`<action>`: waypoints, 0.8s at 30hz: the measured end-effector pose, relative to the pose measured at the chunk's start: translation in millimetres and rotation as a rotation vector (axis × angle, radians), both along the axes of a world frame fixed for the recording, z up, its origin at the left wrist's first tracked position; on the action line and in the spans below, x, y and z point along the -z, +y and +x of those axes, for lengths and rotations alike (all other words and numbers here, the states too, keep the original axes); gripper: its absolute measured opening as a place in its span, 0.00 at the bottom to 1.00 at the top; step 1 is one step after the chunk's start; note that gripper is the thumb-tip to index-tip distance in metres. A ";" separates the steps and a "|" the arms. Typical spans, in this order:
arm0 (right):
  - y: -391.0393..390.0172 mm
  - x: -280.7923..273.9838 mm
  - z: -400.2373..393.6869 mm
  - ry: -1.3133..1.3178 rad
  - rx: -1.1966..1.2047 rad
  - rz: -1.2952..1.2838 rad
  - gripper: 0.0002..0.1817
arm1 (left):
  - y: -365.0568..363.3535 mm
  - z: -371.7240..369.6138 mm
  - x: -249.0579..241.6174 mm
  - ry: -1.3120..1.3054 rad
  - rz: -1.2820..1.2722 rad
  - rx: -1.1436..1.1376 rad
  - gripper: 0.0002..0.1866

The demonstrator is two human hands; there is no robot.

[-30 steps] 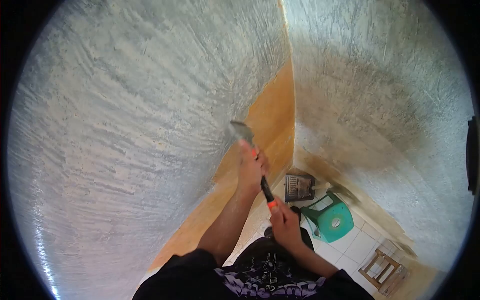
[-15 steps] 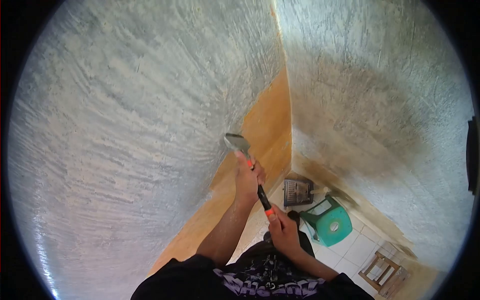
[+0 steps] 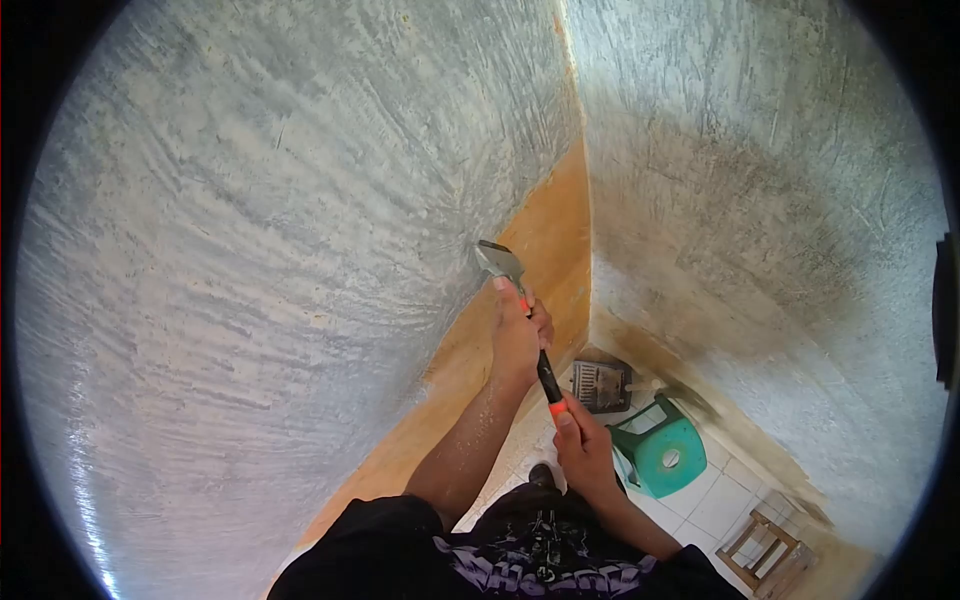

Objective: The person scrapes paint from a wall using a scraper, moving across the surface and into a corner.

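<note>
Both of my hands are wrapped round one long-handled scraper [image 3: 548, 376], black with orange bands and a wide metal blade. My left hand [image 3: 519, 335] grips it high, just below the blade. Lower down, my right hand [image 3: 585, 450] closes round the end of the handle. The blade touches or nearly touches the left wall [image 3: 300, 250], at the border between its rough grey surface and a smooth orange-yellow patch [image 3: 545, 235]. Pale specks of dust cling to my left forearm.
A second grey wall [image 3: 740, 200] meets the first in a corner at right. On the tiled floor [image 3: 700, 505] below stand a green plastic stool [image 3: 672, 458], a dark paint tray [image 3: 601, 386] in the corner, and a small wooden stool [image 3: 760, 548].
Both hands and the scraper have moved up and to the right, the blade following the edge of the orange patch toward the corner. My grip looks the same.
</note>
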State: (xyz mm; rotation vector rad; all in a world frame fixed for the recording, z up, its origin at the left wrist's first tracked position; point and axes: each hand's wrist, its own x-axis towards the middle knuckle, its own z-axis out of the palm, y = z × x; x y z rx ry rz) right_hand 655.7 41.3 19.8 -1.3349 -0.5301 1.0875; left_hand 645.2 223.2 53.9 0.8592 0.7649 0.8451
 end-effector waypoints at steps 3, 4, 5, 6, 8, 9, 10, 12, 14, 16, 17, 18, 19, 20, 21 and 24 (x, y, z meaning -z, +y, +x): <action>-9.3 6.0 -15.7 -0.115 0.013 -0.039 0.23 | -4.8 -15.0 0.6 -0.032 -0.050 0.025 0.29; -8.0 2.9 -14.5 -0.072 -0.011 0.020 0.23 | -3.6 -17.9 -0.4 -0.040 -0.066 0.038 0.29; -3.1 3.3 -8.7 -0.071 0.006 0.010 0.23 | 1.5 -9.3 0.7 -0.034 -0.028 0.029 0.29; 0.7 4.0 -0.4 -0.063 0.020 -0.010 0.23 | 3.7 4.8 -3.5 -0.022 0.001 0.019 0.29; 3.5 -5.6 11.3 0.055 0.030 -0.028 0.23 | 1.5 10.9 -1.8 -0.009 0.006 0.000 0.29; 0.7 -2.7 9.0 -0.004 0.017 -0.022 0.23 | 1.6 10.4 -1.9 -0.011 -0.009 -0.004 0.29; -2.8 3.3 3.7 -0.064 0.005 -0.014 0.24 | 1.6 9.5 -2.9 -0.013 -0.022 -0.007 0.28; -3.8 15.5 2.6 -0.148 0.009 -0.001 0.24 | -2.7 0.2 0.5 -0.021 -0.027 0.014 0.28; -0.3 27.6 -0.4 -0.167 0.031 -0.004 0.24 | 6.1 7.2 2.0 -0.005 0.028 0.018 0.28; 4.1 12.9 14.4 -0.063 0.024 -0.002 0.24 | 6.9 26.1 0.3 0.043 0.099 -0.008 0.29; 6.0 7.4 22.8 -0.022 0.026 0.003 0.23 | 5.3 25.6 0.2 0.029 0.072 -0.022 0.29; 5.7 13.5 22.3 -0.046 0.002 0.029 0.24 | 4.0 24.7 -1.4 0.017 0.048 -0.030 0.29; 0.1 16.5 16.8 -0.063 0.015 0.003 0.23 | 1.8 22.7 -3.2 0.005 0.023 -0.039 0.29; -5.1 18.5 9.3 -0.087 0.028 -0.015 0.23 | -0.3 18.8 -2.3 0.005 0.003 -0.031 0.29; -3.0 16.6 7.5 -0.117 0.042 -0.023 0.22 | -0.4 15.2 -1.9 0.000 -0.008 -0.024 0.29; 10.0 8.1 23.7 -0.062 0.057 -0.006 0.23 | 10.0 30.6 -3.9 0.017 0.057 -0.019 0.29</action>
